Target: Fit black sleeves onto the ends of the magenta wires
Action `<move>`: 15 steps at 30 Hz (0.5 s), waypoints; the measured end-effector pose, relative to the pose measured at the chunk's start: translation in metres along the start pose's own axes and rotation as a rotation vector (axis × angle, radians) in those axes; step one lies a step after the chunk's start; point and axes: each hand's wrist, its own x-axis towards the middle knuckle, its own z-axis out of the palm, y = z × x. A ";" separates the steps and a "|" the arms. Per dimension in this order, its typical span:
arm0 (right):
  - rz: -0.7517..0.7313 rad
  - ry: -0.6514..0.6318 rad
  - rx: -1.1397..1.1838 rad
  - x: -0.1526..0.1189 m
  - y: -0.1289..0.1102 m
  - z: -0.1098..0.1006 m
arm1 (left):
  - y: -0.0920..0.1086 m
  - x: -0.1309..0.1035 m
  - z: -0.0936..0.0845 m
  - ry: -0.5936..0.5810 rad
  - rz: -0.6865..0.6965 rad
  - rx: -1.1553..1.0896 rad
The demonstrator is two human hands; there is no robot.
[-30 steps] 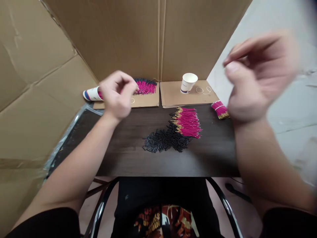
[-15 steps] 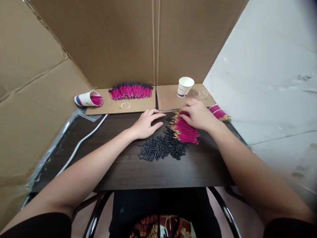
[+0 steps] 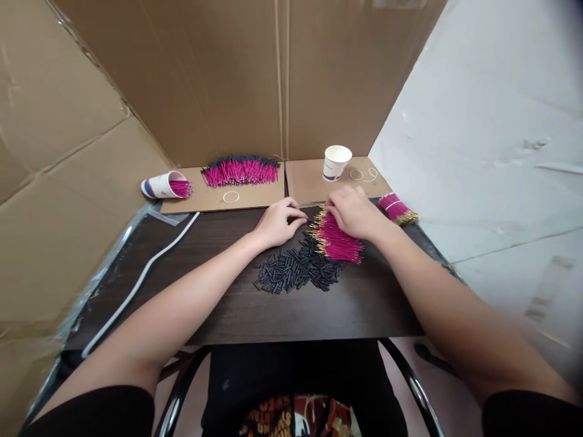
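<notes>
My left hand (image 3: 279,224) is over the table with thumb and forefinger pinched on a small black tube at the upper left of the wires. Below it lies a loose heap of short black tubes (image 3: 291,270). My right hand (image 3: 353,212) rests on a pile of magenta wires (image 3: 341,243) with gold tips pointing left. Its fingers are curled together at the upper gold ends, closed on a magenta wire; the fingertips are partly hidden. The wires' lower left edge overlaps the black tubes.
On the cardboard strip (image 3: 259,202) lie a row of black-ended magenta wires (image 3: 241,171), a rubber band (image 3: 231,196) and a tipped paper cup (image 3: 159,186) holding wires. An upright paper cup (image 3: 336,164) stands right, near a banded wire bundle (image 3: 397,208). A white cable (image 3: 146,267) runs left.
My left hand has shifted right and its spread fingers have closed into a pinch. My right hand has moved slightly left over the wires. The camera view has shifted a little.
</notes>
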 end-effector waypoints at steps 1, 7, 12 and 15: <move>0.002 0.028 0.031 0.000 -0.004 -0.001 | 0.001 -0.001 -0.001 -0.003 -0.006 -0.012; -0.025 0.182 0.451 -0.005 -0.037 -0.001 | 0.000 -0.019 -0.017 -0.025 -0.065 -0.040; -0.041 0.242 0.583 -0.002 -0.050 0.010 | -0.009 -0.028 -0.028 0.012 -0.150 -0.138; -0.019 0.262 0.639 0.009 -0.054 0.018 | -0.015 -0.022 -0.026 0.074 -0.241 -0.337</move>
